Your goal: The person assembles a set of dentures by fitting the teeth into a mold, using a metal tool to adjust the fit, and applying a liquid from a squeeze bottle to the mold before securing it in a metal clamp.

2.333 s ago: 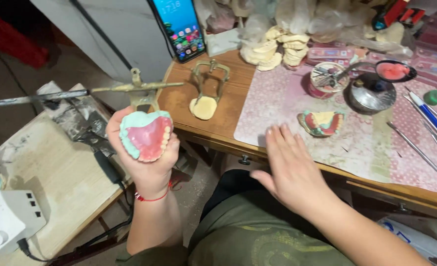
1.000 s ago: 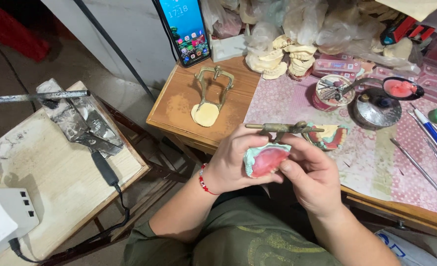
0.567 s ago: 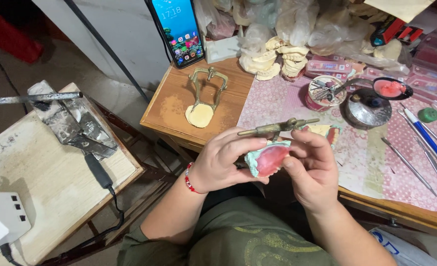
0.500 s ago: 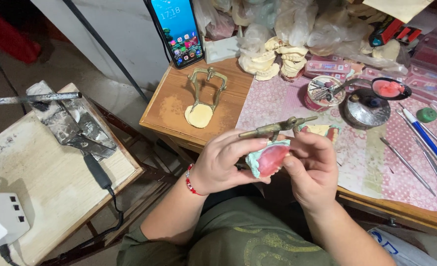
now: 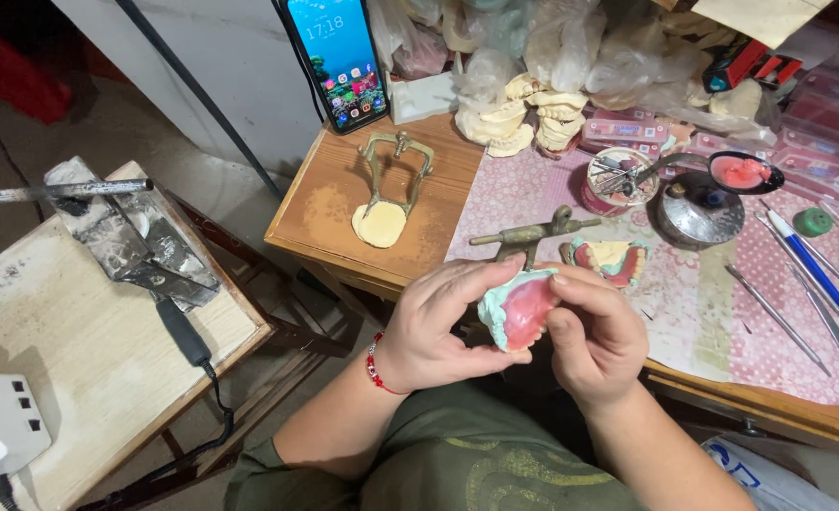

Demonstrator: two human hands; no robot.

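The wooden table (image 5: 344,203) carries a brass articulator (image 5: 396,175) and a leaning phone (image 5: 336,59); just off its near edge, the left hand (image 5: 438,326) and right hand (image 5: 594,331) both have their grip clamped on a green dental cast (image 5: 517,310) bearing pink wax.

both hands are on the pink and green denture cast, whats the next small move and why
Probably press the right thumb along the pink wax: the left hand cradles the dental cast from beneath, the right hand pinches its rim, and neither hand holds a tool.
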